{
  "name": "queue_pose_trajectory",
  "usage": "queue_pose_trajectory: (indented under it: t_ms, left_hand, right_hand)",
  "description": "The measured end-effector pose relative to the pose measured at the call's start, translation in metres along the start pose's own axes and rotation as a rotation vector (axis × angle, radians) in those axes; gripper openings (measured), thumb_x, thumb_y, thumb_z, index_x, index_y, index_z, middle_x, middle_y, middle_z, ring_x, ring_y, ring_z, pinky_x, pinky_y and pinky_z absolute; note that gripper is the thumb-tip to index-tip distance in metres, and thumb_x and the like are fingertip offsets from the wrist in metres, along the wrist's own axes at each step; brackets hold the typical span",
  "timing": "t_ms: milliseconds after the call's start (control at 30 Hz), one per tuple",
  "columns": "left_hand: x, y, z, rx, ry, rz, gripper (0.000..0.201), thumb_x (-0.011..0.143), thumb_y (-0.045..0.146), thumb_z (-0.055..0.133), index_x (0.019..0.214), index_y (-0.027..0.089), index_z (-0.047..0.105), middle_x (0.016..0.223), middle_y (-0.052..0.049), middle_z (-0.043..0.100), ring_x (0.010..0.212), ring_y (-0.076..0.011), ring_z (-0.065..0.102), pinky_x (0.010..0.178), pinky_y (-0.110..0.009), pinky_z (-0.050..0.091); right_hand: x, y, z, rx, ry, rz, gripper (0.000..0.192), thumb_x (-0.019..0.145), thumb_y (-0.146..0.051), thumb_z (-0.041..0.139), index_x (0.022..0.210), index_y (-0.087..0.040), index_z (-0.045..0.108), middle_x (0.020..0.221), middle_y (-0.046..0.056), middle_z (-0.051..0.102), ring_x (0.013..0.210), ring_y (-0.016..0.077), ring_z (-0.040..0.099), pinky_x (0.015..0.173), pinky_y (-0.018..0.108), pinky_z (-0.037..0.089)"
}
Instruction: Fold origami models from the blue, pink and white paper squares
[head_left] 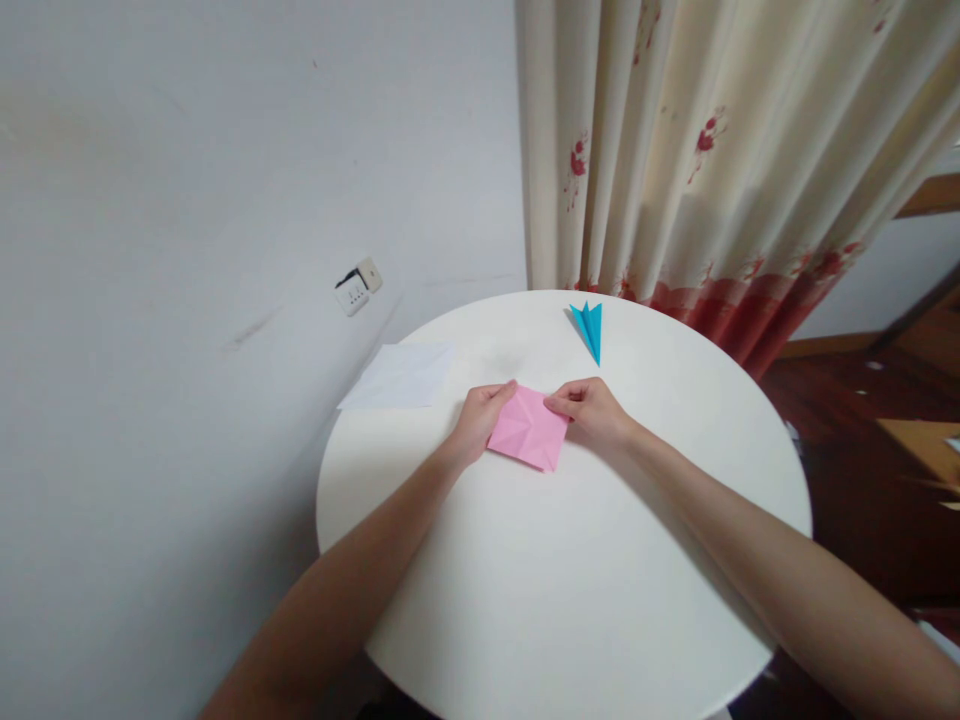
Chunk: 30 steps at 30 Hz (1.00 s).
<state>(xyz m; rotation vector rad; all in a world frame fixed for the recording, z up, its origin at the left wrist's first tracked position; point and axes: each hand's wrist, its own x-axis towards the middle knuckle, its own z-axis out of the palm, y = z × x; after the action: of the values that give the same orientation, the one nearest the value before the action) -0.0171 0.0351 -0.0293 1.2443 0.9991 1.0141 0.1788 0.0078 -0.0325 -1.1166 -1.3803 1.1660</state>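
A pink folded sheet of paper (529,432), roughly square with crease lines across it, is between my two hands over the middle of the round white table (555,580). My left hand (480,415) grips its left edge, thumb on top and the other fingers hidden underneath. At the upper right corner, my right hand (589,405) pinches the paper between thumb and forefinger. Beyond the right hand lies a blue folded paper plane (590,328), its point toward me.
White paper (401,377) lies at the table's left edge. A wall with a power socket (352,293) borders the left side. Behind the table hangs a cream curtain (645,150) with red flowers. Dark wooden floor (847,470) shows at the right.
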Motion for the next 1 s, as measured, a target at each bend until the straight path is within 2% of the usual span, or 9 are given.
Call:
queue_pose_trajectory:
  t_ms: [133, 333, 500, 633, 800, 900, 1000]
  left_hand:
    - [0.003, -0.003, -0.003, -0.018, -0.002, 0.037, 0.045, 0.072, 0.058, 0.070, 0.070, 0.013, 0.067, 0.063, -0.003, 0.063, 0.056, -0.0147, 0.055, 0.055, -0.026, 0.040]
    - [0.002, -0.003, -0.003, 0.055, -0.027, 0.055, 0.046, 0.075, 0.059, 0.067, 0.068, 0.013, 0.067, 0.060, -0.002, 0.060, 0.052, -0.0124, 0.051, 0.051, -0.024, 0.035]
    - [-0.002, 0.002, 0.000, 0.143, -0.123, 0.045, 0.047, 0.073, 0.059, 0.069, 0.067, 0.013, 0.068, 0.061, -0.003, 0.062, 0.054, -0.0136, 0.052, 0.050, -0.024, 0.034]
    - [-0.004, 0.003, 0.000, 0.214, -0.155, 0.023, 0.046, 0.070, 0.059, 0.072, 0.067, 0.013, 0.070, 0.059, -0.004, 0.062, 0.055, -0.0161, 0.054, 0.050, -0.025, 0.034]
    - [-0.009, 0.004, 0.000, 0.277, -0.325, -0.010, 0.046, 0.075, 0.058, 0.067, 0.071, 0.012, 0.070, 0.059, -0.002, 0.060, 0.051, -0.0119, 0.049, 0.049, -0.023, 0.030]
    - [-0.012, 0.004, 0.001, 0.301, -0.435, -0.018, 0.046, 0.077, 0.057, 0.065, 0.072, 0.011, 0.069, 0.058, -0.001, 0.057, 0.049, -0.0100, 0.046, 0.049, -0.022, 0.028]
    - [-0.013, 0.004, 0.002, 0.314, -0.468, -0.025, 0.047, 0.079, 0.057, 0.063, 0.072, 0.011, 0.067, 0.058, 0.001, 0.055, 0.050, -0.0088, 0.044, 0.049, -0.021, 0.027]
  right_hand:
    - [-0.001, 0.000, -0.003, -0.009, -0.001, 0.011, 0.040, 0.064, -0.051, 0.077, 0.064, -0.012, 0.070, 0.059, 0.004, 0.064, 0.055, 0.0118, 0.050, 0.052, 0.026, 0.038]
    - [-0.005, -0.003, 0.000, -0.004, -0.110, 0.037, 0.037, 0.067, -0.048, 0.076, 0.071, -0.011, 0.072, 0.066, 0.007, 0.068, 0.056, 0.0130, 0.054, 0.053, 0.026, 0.041]
    - [-0.002, -0.001, -0.002, -0.045, 0.001, 0.008, 0.036, 0.067, -0.047, 0.076, 0.064, -0.012, 0.070, 0.059, 0.004, 0.065, 0.052, 0.0110, 0.050, 0.049, 0.025, 0.037]
    - [-0.001, -0.002, -0.006, -0.032, -0.026, 0.019, 0.035, 0.067, -0.046, 0.076, 0.070, -0.012, 0.072, 0.064, 0.005, 0.068, 0.054, 0.0121, 0.053, 0.051, 0.025, 0.039]
    - [-0.005, -0.013, -0.005, -0.035, -0.054, 0.015, 0.033, 0.070, -0.043, 0.075, 0.082, -0.012, 0.075, 0.073, 0.007, 0.071, 0.058, 0.0135, 0.056, 0.053, 0.026, 0.042]
    - [-0.006, -0.015, -0.001, -0.068, -0.048, 0.009, 0.031, 0.070, -0.042, 0.075, 0.077, -0.012, 0.075, 0.069, 0.006, 0.069, 0.056, 0.0126, 0.054, 0.051, 0.025, 0.041]
    - [-0.005, -0.013, 0.001, -0.102, -0.063, -0.015, 0.030, 0.071, -0.041, 0.073, 0.072, -0.011, 0.073, 0.064, 0.004, 0.067, 0.054, 0.0112, 0.052, 0.050, 0.024, 0.039]
